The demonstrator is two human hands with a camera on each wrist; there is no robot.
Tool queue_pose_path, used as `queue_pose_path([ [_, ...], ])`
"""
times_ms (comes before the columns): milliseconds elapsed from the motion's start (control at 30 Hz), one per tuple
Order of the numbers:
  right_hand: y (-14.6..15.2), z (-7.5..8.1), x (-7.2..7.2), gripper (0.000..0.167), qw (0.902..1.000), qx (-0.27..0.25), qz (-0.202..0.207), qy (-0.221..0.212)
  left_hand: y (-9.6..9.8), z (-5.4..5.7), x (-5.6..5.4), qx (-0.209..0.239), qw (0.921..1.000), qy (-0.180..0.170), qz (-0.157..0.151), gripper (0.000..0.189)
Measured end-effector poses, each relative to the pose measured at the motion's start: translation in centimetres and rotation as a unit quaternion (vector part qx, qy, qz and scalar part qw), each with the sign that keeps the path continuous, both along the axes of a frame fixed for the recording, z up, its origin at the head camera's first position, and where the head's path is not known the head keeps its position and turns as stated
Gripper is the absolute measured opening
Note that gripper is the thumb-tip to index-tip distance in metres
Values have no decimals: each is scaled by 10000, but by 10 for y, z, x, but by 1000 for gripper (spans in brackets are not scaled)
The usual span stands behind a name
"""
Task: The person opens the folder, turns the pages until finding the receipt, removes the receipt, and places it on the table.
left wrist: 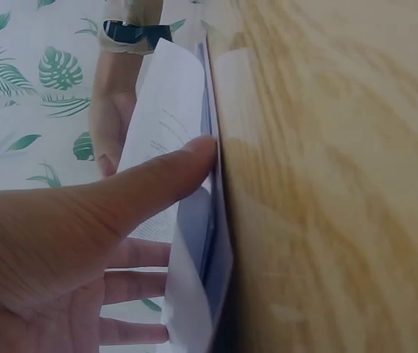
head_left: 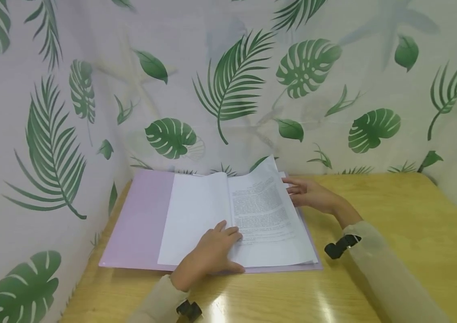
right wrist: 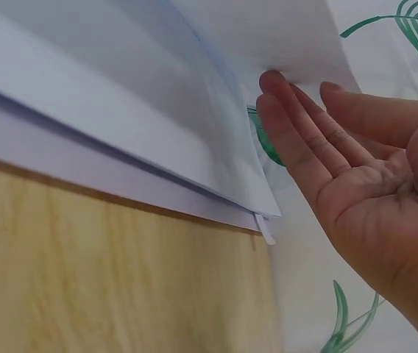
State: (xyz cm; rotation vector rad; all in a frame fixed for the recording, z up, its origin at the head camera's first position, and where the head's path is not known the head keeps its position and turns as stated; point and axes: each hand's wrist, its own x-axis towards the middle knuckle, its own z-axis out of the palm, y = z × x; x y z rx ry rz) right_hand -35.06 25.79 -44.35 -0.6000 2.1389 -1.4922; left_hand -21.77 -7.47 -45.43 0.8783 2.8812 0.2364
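A lilac folder [head_left: 143, 215] lies spread flat on the table with white paper sheets in it. On its right side is a printed sheet [head_left: 261, 215], its upper right corner lifted and curved. My left hand [head_left: 218, 246] rests near the middle fold with spread fingers, its thumb at the folder's front edge, as the left wrist view also shows. At the right edge of the lifted sheet is my right hand [head_left: 309, 194]. Its fingers [right wrist: 308, 140] are nearly straight and their tips touch the sheet's underside in the right wrist view. The left page [head_left: 196, 215] looks blank.
The wooden table [head_left: 394, 242] extends right of the folder and in front of it. Behind and to the left hangs a white cloth [head_left: 244, 134] with green leaf prints, close to the folder's back edge. Each wrist wears a black strapped device [head_left: 342, 246].
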Motion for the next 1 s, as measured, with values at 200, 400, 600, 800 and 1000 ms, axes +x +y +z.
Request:
queue_pose_path([
  [200,-9,-6,4,84,9999,52,144,26,-9,8,0,137,9998,-126,54,76],
  [400,-18,-7,11,85,9995,76,182,231,-20,9,-8,250,9992,-285,156,68],
  [600,-32,-2,21,88,9978,322,202,545,-23,13,-14,174,9979,-548,285,72],
  [800,-51,-3,34,92,9934,670,327,869,-22,12,-9,245,9964,-752,301,73],
  [1000,-66,-3,43,89,9885,810,362,1222,-18,9,-9,244,9970,-673,298,71],
])
